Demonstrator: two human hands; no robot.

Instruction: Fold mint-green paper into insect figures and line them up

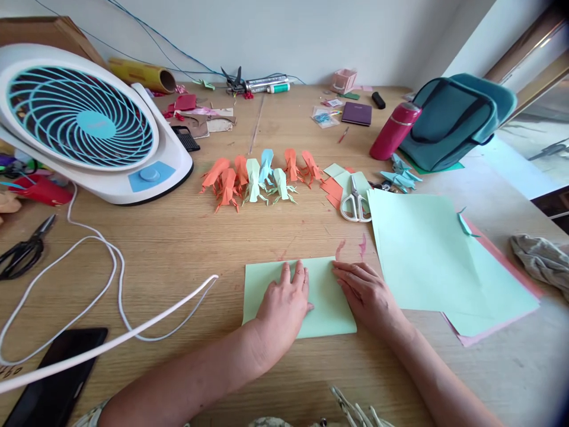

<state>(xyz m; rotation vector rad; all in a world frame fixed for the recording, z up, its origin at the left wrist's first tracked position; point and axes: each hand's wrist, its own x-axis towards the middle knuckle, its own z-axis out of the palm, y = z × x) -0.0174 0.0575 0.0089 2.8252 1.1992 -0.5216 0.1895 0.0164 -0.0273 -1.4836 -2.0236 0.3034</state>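
A light green sheet of paper (pixel 262 290), seemingly folded over, lies flat on the wooden table in front of me. My left hand (pixel 284 299) rests on its middle, fingers stretched toward the far edge and pressing down, with nothing gripped. At the sheet's upper right corner, my right hand (pixel 367 290) lies along the edge with its fingers extended together; its thumb is mostly hidden. Beyond the sheet stand several folded paper beetles: orange ones (pixel 227 188), pale green ones (pixel 253 181) and a blue one (pixel 267 166).
White-handled scissors (pixel 354 204) lie on small paper pieces. Large green sheets (pixel 422 255) are stacked at right. A fan (pixel 84 124) stands at left, with a white cable (pixel 120 267), black scissors (pixel 26 249) and a phone (pixel 57 373) nearby. A red bottle (pixel 395 130) stands by a teal bag (pixel 448 124).
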